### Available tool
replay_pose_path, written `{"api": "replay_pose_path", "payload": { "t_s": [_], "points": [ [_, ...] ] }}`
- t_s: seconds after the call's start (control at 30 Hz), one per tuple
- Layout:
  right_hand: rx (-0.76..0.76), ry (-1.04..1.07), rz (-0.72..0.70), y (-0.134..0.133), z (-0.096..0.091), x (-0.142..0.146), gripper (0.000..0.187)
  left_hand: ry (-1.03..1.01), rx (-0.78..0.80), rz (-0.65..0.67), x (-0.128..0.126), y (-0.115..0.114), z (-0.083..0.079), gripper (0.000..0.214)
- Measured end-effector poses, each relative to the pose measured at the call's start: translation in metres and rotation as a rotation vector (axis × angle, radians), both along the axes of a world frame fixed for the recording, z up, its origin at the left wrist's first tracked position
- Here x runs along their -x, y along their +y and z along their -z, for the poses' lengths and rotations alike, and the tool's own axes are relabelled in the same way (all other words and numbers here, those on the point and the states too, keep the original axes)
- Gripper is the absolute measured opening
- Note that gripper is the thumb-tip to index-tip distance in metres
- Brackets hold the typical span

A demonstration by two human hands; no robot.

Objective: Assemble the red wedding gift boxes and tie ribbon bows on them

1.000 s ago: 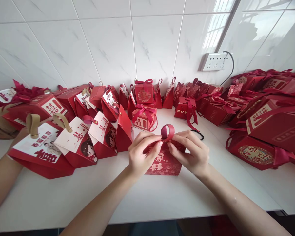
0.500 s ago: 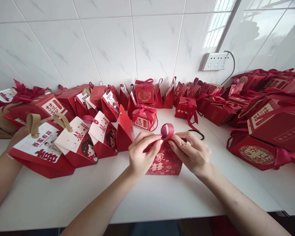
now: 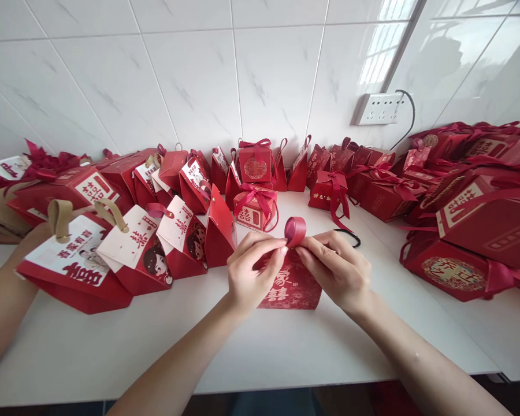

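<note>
A red gift box (image 3: pixel 291 292) with pale characters on its front stands upright on the white table before me. From its top rises a loop of red ribbon (image 3: pixel 295 231). My left hand (image 3: pixel 256 268) pinches at the base of the loop on the left side, thumb and forefinger together. On the right side, my right hand (image 3: pixel 335 268) pinches the same spot with thumb and forefinger. The fingertips cover the top edge of the box, so how the ribbon is fastened is hidden.
Finished-looking red boxes with tags, such as a large one with a tan loop (image 3: pixel 75 260), line the left. More boxes (image 3: pixel 453 268) are piled at the right. Ribboned boxes (image 3: pixel 255 209) stand behind my hands. Another person's arm (image 3: pixel 8 294) reaches in at far left. A socket strip (image 3: pixel 379 110) hangs on the wall.
The ribbon loop has turned slightly, so its opening shows less. Both hands stay at almost the same place on the box top.
</note>
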State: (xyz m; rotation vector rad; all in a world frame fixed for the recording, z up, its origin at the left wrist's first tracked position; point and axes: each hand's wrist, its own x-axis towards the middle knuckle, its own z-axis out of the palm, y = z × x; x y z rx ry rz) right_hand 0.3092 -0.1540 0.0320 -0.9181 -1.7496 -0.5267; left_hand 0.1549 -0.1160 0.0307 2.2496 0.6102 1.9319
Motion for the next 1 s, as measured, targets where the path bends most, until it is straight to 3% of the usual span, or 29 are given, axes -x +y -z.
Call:
{"api": "replay_pose_path", "payload": {
  "t_s": [0.23, 0.73, 1.0],
  "points": [
    [-0.020, -0.010, -0.085, 0.0017, 0.0012, -0.0013, 0.033, 0.025, -0.011, 0.009, 0.0018, 0.0003, 0.0027, 0.010],
    [0.019, 0.039, -0.107, 0.0006, 0.0023, -0.0010, 0.027, 0.006, -0.012, 0.097, 0.0011, -0.0001, 0.0020, 0.013],
    [0.005, 0.020, -0.113, 0.0013, 0.0034, -0.0022, 0.030, 0.006, -0.030, 0.060, 0.0002, 0.0013, 0.0029, 0.015]
  ]
}}
